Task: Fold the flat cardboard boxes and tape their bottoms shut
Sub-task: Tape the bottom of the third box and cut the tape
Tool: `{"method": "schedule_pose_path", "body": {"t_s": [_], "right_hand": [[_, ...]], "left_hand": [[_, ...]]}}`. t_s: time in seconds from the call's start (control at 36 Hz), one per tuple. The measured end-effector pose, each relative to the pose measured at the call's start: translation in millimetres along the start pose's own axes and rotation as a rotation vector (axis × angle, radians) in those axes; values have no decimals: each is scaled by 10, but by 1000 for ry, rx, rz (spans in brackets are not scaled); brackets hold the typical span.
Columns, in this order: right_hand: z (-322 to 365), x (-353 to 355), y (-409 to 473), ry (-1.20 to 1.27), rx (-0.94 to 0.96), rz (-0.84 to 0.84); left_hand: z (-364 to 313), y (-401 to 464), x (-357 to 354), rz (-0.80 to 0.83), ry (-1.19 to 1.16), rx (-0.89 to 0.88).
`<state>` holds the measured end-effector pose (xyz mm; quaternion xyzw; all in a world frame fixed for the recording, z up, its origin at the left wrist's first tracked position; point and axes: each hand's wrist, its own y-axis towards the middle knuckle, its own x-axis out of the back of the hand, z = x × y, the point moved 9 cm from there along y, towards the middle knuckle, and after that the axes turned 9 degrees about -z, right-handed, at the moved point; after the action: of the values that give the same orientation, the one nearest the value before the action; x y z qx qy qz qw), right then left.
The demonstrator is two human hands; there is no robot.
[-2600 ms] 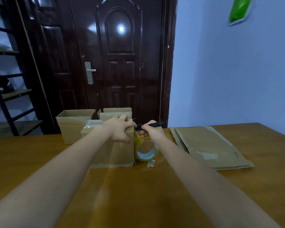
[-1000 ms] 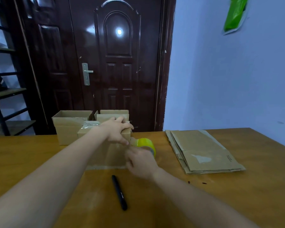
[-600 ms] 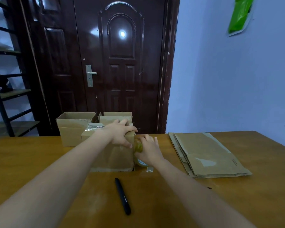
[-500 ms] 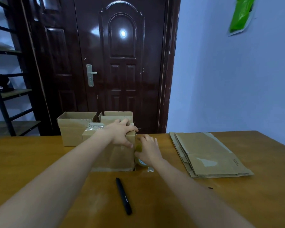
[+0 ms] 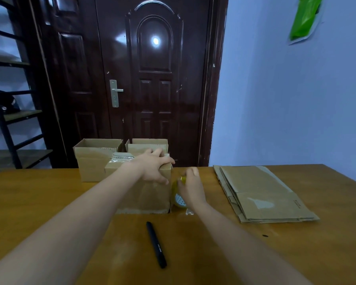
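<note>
While the left hand (image 5: 155,167) presses down on the top right edge of the folded box (image 5: 141,190), fingers spread and curled over the corner with the thumb on the near face, the right hand (image 5: 190,189) grips the tape roll (image 5: 177,197) just beside the box's right wall. Its fingers curl over the roll's top. The roll stands on edge on the wooden table (image 5: 49,198), its hole facing roughly toward the camera and to the left. The box sits upside down near the table's middle, its long axis running left to right, clear tape glinting on its top. Behind it stand two open boxes (image 5: 97,155), touching or almost touching it. A black pen (image 5: 156,243) lies nearer the camera, pointing away and slightly left. To the right, well apart, rests a stack of flat cardboard boxes (image 5: 261,192), long axis running away from the camera.
</note>
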<state>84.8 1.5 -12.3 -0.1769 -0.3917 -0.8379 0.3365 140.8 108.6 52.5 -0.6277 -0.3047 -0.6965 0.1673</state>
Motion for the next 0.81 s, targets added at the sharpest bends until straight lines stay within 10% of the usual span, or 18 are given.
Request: {"method": "schedule_pose_path", "body": {"t_s": [0.81], "right_hand": [[-328,151,-3,362,-294,8]], "left_hand": [[-131,86,0,132,98,93]]}}
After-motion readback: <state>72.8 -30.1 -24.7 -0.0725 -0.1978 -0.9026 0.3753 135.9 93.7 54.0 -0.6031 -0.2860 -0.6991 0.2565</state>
